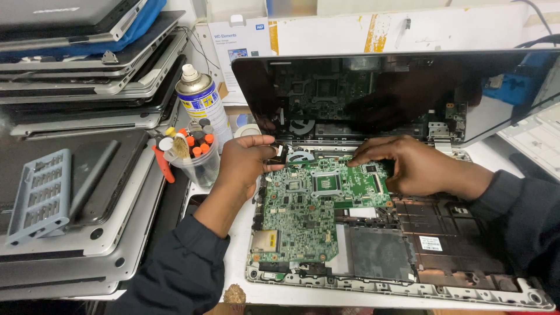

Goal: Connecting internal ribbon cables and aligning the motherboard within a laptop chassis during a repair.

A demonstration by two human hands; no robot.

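At the far left a stack of closed laptops [87, 70] is piled beside the work, with a grey slotted panel [41, 195] lying on a lower pile; next to them stand a spray can [201, 102] and a clear cup of brushes and tools [195, 154]; all of it rests on the white counter [239, 233].

The left hand [242, 166] sits at the upper left corner of the green motherboard [315, 204], its grip pinched on a small black part at the board's edge, beside the fan [300, 156]; the right hand [408, 166] lies along the board's top right edge, fingertips pressed down on it, thumb hidden, so whether that grip is closed on anything cannot be told.

The board sits in the opened laptop base [443, 251], below the dark tilted screen [361, 93]; it looks light, thin and stiff, yet likely fragile, crowded with small parts and a bare chip at its middle; bending or snagging a connector seems the hazard; the bare edges and corners look the safest places to hold it, both hands sharing the lift, away from the chip.
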